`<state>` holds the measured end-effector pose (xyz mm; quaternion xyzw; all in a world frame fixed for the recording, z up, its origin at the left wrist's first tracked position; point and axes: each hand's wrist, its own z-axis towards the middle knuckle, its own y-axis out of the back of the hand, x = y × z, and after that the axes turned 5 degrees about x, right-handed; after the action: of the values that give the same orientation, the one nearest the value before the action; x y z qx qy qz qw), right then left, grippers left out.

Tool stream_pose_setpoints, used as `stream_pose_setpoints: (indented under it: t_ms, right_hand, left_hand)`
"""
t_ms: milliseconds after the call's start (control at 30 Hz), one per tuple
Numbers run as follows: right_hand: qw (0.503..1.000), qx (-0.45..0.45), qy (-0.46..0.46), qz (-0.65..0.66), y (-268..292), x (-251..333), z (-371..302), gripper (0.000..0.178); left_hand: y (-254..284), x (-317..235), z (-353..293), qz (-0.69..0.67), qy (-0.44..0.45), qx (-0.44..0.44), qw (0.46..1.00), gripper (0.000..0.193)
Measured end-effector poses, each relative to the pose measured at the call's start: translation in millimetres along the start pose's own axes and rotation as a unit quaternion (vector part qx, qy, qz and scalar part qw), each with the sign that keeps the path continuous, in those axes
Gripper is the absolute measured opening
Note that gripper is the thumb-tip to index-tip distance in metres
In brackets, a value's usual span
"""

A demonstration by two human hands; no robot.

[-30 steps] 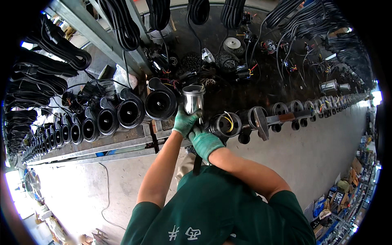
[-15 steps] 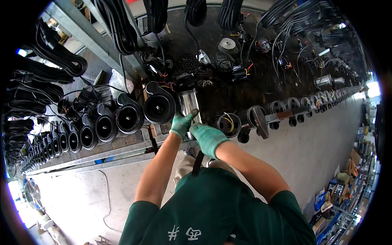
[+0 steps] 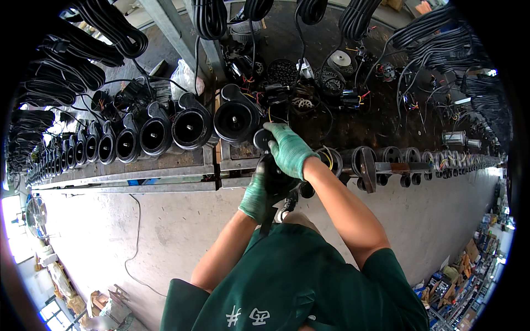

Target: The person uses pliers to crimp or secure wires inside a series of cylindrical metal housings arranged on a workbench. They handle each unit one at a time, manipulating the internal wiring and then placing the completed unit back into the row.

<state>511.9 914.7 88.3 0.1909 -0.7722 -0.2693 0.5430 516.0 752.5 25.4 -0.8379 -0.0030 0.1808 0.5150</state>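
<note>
I hold a dark pump-like part [image 3: 279, 181] at the bench's front edge, with a round black end [image 3: 262, 139] pointing away from me. My left hand [image 3: 255, 196], in a green glove, is closed on its near left side. Gloved in green too, my right hand [image 3: 292, 151] lies curled over its right side, its fingertips close to the round end. The gloves hide much of the part. Just left of it, a black pump housing [image 3: 236, 121] with a round open face and a central shaft stands on the bench.
A row of similar black housings [image 3: 156, 135] runs left along the edge. To the right, motor casings with wires [image 3: 331, 160] line it, with a hammer [image 3: 369, 168] across them. Cable coils [image 3: 210, 19] hang above. Trays of small parts [image 3: 282, 71] lie behind.
The silver cylinder between my hands is out of sight; a dark part with a round end shows there instead. My right hand has moved farther forward, my left nearer me. The view has shifted.
</note>
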Motion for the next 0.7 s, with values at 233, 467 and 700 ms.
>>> stream_pose_setpoints:
  t_ms: [233, 467, 700]
  right_hand:
    - [0.988, 0.000, -0.102, -0.117, 8.2, -12.3, 9.4, 0.059]
    - [0.989, -0.056, -0.087, -0.108, 23.5, -30.8, 4.1, 0.058]
    - [0.987, 0.028, -0.118, -0.106, 31.6, -27.6, 4.6, 0.051]
  left_hand:
    - [-29.2, 0.7, 25.3, 0.122, -0.081, -0.163, 0.976, 0.062]
    - [-8.5, -24.4, 90.6, 0.171, -0.127, -0.170, 0.962, 0.065]
    - [-14.4, -41.1, 114.6, 0.155, -0.113, -0.209, 0.959, 0.038]
